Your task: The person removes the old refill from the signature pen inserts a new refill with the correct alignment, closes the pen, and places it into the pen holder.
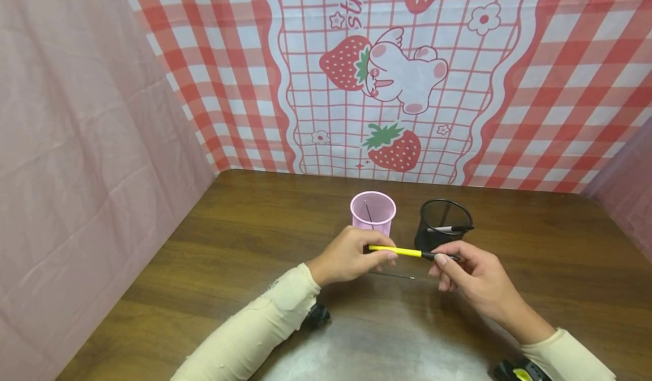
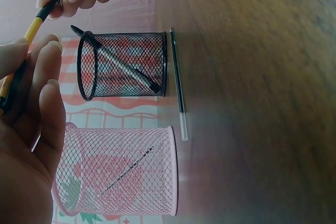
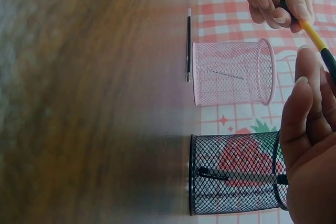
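Observation:
A yellow and black pen (image 1: 404, 251) is held level between both hands, above the table. My left hand (image 1: 348, 255) pinches its left end, with the thumb on the yellow barrel. At the black end, my right hand (image 1: 479, 276) grips it between thumb and fingers. Below the hands a thin dark pen refill (image 2: 177, 77) with a pale end lies on the table, partly hidden by the left hand in the head view. Behind the left hand stands a pink mesh cup (image 2: 121, 203) with a thin dark stick leaning inside.
A black mesh cup (image 1: 424, 238) stands right of the pink one, with a grey and black pen (image 1: 445, 229) slanting in it. The brown wooden table (image 1: 244, 217) ends at a red-checked strawberry cloth (image 1: 326, 109) behind. A pink cloth (image 1: 102, 143) hangs on the left.

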Available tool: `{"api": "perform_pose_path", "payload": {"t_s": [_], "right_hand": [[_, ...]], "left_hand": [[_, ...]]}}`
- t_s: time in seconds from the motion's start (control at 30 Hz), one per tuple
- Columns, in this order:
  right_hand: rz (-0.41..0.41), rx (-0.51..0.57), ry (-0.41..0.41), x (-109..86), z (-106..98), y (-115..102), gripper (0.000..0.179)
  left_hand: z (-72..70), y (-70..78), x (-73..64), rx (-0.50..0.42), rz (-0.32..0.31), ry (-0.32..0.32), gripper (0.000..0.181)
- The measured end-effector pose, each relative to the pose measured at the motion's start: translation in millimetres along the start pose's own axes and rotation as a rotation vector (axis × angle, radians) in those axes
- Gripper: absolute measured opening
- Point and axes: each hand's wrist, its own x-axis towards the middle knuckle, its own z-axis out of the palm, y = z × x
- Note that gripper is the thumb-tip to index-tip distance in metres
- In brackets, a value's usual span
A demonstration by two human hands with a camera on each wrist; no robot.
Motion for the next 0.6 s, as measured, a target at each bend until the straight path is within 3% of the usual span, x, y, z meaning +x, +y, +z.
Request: {"api": "perform_pose_path", "payload": {"t_s": [0.6], "right_hand": [[0.051,-0.065,-0.017,0.1,-0.6,-1.4,0.015]], "left_hand": [[0.0,-1.7,-0.2,0.013,0.015,-0.003,0.005]]}}
